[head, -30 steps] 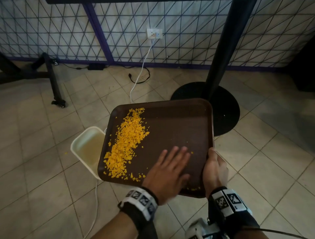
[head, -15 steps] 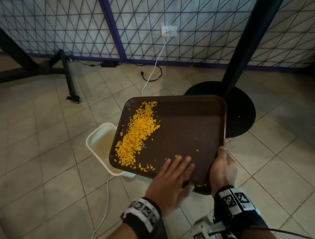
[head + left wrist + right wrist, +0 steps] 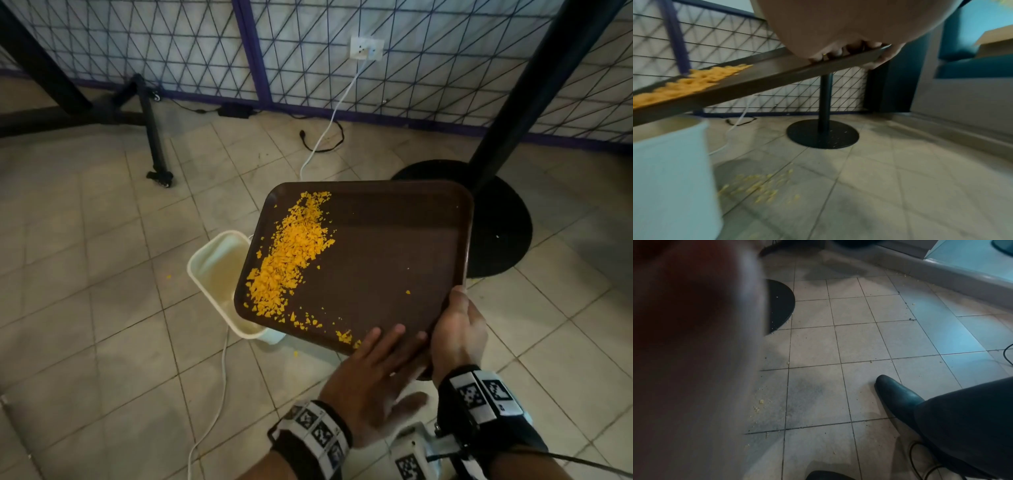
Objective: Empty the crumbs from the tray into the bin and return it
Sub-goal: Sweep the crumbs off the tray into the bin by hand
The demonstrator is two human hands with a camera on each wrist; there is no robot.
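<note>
Head view: a brown tray (image 3: 370, 260) is held over a cream bin (image 3: 219, 274) on the tiled floor (image 3: 85, 291), its low left edge overlapping the bin's mouth.
Tilt: the left wrist view shows the tray (image 3: 764, 71) sloping down toward the bin (image 3: 670, 170), probably so that the load slides to the bin side.
Crumbs: orange crumbs (image 3: 291, 257) lie banked along the low left side; a thin scatter trails along the near edge; none appear to have cleared the rim yet.
Right hand: the right hand (image 3: 457, 335) clasps the tray's near right corner, thumb over the rim and fingers curled beneath, carrying the weight alone.
Left hand: the left hand (image 3: 373, 380) is flat, fingers straight and close together, tips resting on the tray's near edge beside the last crumbs; it grips nothing, and seems posed to sweep.
Spillage: some crumbs (image 3: 760, 186) lie on the floor beside the bin.
Progress: emptying looks barely begun; the return is pending.
Surroundings: 1 black table pedestal (image 3: 496, 219) stands just beyond the tray.
</note>
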